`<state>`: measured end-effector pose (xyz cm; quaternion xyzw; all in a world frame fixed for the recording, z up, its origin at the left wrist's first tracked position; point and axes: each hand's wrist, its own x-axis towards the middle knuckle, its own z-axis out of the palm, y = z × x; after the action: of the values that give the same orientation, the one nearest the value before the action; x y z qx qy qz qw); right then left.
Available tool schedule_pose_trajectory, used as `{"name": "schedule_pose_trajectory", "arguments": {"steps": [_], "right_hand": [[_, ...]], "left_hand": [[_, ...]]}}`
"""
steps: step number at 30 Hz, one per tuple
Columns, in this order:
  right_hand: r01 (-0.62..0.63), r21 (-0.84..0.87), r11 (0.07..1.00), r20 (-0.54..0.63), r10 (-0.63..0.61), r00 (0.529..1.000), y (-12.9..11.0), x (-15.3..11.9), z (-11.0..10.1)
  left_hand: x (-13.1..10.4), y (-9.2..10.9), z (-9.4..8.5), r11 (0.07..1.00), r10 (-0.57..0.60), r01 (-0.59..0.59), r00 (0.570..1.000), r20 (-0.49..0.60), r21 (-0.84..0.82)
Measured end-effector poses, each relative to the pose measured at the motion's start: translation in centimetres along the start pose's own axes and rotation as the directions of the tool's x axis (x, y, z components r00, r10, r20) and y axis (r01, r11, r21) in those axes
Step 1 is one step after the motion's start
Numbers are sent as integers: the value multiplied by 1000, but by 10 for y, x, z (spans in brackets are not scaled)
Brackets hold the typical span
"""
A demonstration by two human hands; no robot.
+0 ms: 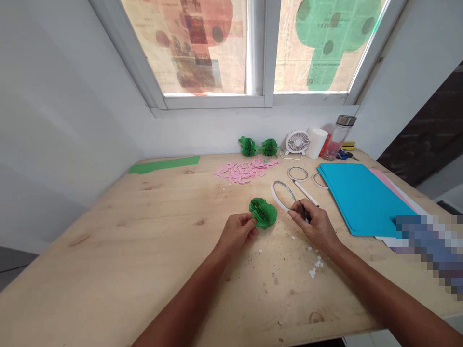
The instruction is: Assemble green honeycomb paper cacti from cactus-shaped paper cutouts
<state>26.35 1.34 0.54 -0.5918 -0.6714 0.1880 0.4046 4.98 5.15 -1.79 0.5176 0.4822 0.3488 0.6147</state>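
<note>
My left hand (239,230) pinches the lower left edge of a green pleated paper piece (265,215), which is held just over the wooden table. To its right, my right hand (314,222) is closed around a small dark tool (305,212), partly hidden by the fingers. The thumb and fingertips of that hand also meet the edge of a white tape roll (278,195), which is tilted up. Beyond the hands lies a pile of pink paper cutouts (242,171). Two finished-looking green paper figures (248,146) stand by the wall.
Blue sheets (365,197) lie at the right over pink and white ones. A white pen (306,193) and more tape rolls (298,174) are nearby. A fan (297,142) and a glass bottle (338,140) stand behind. Green paper (166,165) lies back left; white scraps (313,273) in front.
</note>
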Motion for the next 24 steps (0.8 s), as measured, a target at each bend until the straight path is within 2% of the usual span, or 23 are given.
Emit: {"name": "schedule_pose_trajectory", "arguments": {"steps": [4, 8, 10, 12, 14, 15, 17, 20, 22, 24], "right_hand": [[-22, 124, 992, 7, 21, 1000, -14, -10, -2], [-30, 187, 982, 13, 28, 1000, -19, -18, 3], [-25, 213, 977, 14, 22, 1000, -17, -21, 7], [-14, 241, 970, 10, 12, 1000, -15, -22, 10], [2, 260, 966, 10, -5, 1000, -13, -23, 13], [16, 263, 965, 9, -19, 1000, -12, -24, 14], [59, 247, 967, 3, -62, 998, -11, -25, 16], [160, 161, 974, -3, -161, 987, -8, -29, 19], [242, 89, 966, 6, -244, 970, -4, -31, 21], [289, 60, 955, 15, -290, 957, 0, -32, 22]], "left_hand": [[-3, 1, -4, 998, 9, -8, 1000, -20, 67], [-3, 1, -7, 940, 99, -61, 990, -97, 337], [-5, 2, -8, 887, 191, -91, 965, -181, 454], [-7, 7, -9, 860, 306, -146, 914, -265, 490], [-10, 14, -7, 872, 388, -236, 867, -312, 430], [-12, 19, -4, 889, 402, -283, 859, -318, 361], [-16, 29, 4, 928, 369, -338, 890, -267, 157], [-21, 41, 19, 950, 272, -281, 959, -80, -136], [-23, 44, 28, 949, 233, -235, 972, -34, -209], [-23, 43, 32, 949, 213, -220, 976, -53, -226]]}}
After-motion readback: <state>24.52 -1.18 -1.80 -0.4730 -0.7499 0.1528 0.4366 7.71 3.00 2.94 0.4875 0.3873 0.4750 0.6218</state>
